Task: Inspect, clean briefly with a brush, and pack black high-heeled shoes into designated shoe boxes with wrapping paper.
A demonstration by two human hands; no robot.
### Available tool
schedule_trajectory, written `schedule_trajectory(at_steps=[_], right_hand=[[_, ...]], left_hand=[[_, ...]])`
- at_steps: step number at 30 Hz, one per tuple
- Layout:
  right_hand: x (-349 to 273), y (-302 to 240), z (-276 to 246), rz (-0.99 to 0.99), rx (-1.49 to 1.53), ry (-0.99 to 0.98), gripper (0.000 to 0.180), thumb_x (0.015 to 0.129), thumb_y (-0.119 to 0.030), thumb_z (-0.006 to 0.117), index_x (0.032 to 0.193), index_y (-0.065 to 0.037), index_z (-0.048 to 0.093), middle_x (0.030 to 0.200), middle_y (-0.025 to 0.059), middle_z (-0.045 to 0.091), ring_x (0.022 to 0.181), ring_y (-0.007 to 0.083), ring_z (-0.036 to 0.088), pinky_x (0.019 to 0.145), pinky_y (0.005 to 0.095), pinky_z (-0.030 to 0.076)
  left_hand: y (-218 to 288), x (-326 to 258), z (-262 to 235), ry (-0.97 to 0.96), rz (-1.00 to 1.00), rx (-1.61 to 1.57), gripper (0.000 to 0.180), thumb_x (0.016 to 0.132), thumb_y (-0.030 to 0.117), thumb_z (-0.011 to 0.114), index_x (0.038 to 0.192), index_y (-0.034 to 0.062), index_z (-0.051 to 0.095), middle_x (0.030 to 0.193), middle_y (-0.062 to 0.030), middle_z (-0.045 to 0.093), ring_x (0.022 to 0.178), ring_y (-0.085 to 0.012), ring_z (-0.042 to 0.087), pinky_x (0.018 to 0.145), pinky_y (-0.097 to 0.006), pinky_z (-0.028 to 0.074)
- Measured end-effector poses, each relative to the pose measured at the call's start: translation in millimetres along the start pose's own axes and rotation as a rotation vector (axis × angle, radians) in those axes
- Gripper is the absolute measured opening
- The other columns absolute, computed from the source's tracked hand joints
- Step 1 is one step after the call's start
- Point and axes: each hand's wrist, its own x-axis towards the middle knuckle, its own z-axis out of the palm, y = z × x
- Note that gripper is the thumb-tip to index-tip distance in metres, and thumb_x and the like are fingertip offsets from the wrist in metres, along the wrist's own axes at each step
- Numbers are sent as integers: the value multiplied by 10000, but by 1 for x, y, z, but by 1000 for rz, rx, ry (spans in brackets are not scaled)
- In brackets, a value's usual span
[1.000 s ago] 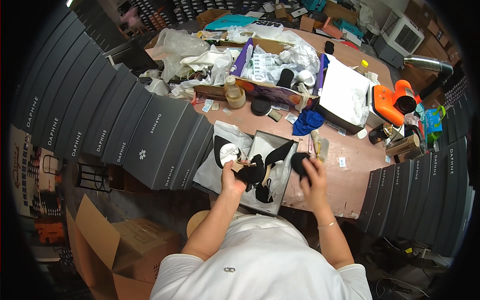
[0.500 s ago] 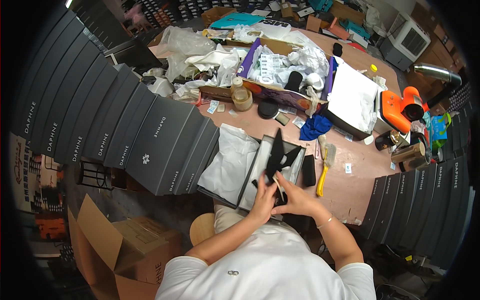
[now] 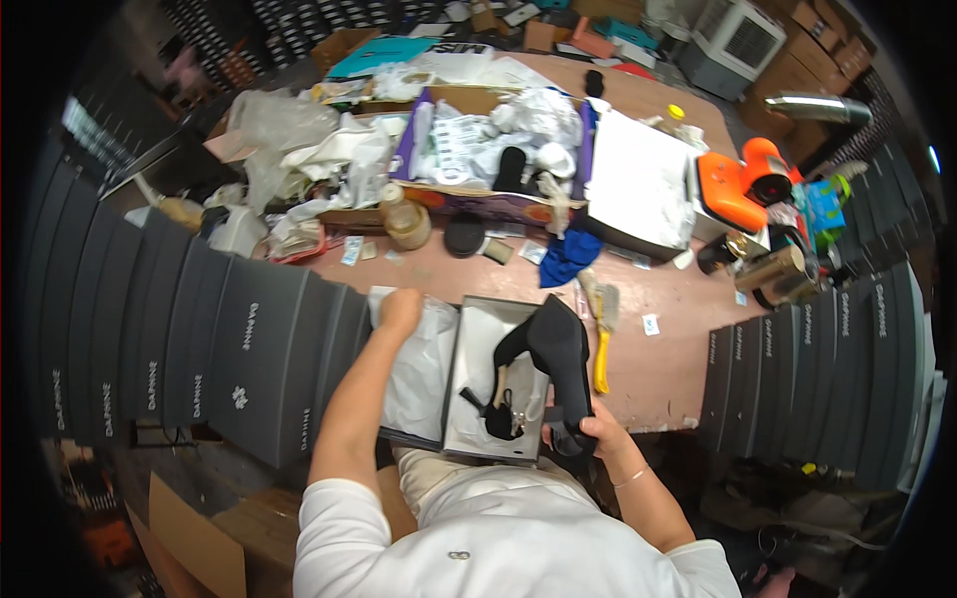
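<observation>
My right hand point(image 3: 601, 431) grips a black high-heeled shoe point(image 3: 559, 344) by its heel end, with the sole turned up, over the right side of an open shoebox point(image 3: 461, 439). Inside that box lies a second black shoe point(image 3: 501, 419) with a sparkling ornament. To the left sits the box's lid-like half, lined with white tissue paper point(image 3: 424, 374). My left hand point(image 3: 401, 312) is closed at the far edge of this paper; whatever its fingers hold is hidden.
Grey shoeboxes point(image 3: 254, 349) stand stacked at left, more point(image 3: 788, 384) at right. Beyond are a glass bottle point(image 3: 404, 221), a purple carton point(image 3: 478, 199) of crumpled paper, a blue cloth point(image 3: 568, 259), a yellow-handled brush point(image 3: 602, 349) and an orange device point(image 3: 733, 189).
Both hands were together over the box. Now my left hand has moved to the paper's far edge, and my right has lifted one shoe rightward, leaving the other inside. The view has shifted.
</observation>
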Motion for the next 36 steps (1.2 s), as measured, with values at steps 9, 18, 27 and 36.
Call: schedule_trajectory(at_steps=[9, 18, 27, 36], right_hand=[[-10, -3, -10, -211, 452, -277, 594, 750, -443, 658, 1108, 3, 500, 1019, 106, 540, 792, 253, 597, 667, 348, 502], [-38, -26, 3, -56, 178, -364, 625, 684, -424, 712, 1066, 35, 525, 976, 136, 572, 771, 255, 632, 638, 314, 511], [40, -23, 42, 181, -439, -182, 863, 833, -413, 671, 1449, 18, 247, 1209, 121, 531, 1112, 190, 511, 974, 287, 407], [74, 68, 66, -156, -47, 130, 396, 874, -193, 636, 1229, -75, 506, 1163, 52, 560, 1081, 171, 514, 898, 311, 424]], left_hand=[[142, -77, -209, 134, 391, -513, 217, 921, 201, 536, 853, 10, 614, 755, -124, 595, 663, -250, 602, 607, -378, 463], [143, -119, -169, 218, 346, -21, 112, 787, 66, 613, 889, 39, 576, 860, -129, 580, 760, -339, 603, 675, -420, 488], [173, -190, -173, 201, 598, -216, 554, 712, -57, 566, 1259, 21, 523, 1318, -151, 522, 911, -339, 643, 750, -373, 541], [192, -208, -160, 345, 688, -203, 318, 739, -17, 602, 1056, -3, 625, 1305, -117, 560, 713, -204, 658, 586, -285, 535]])
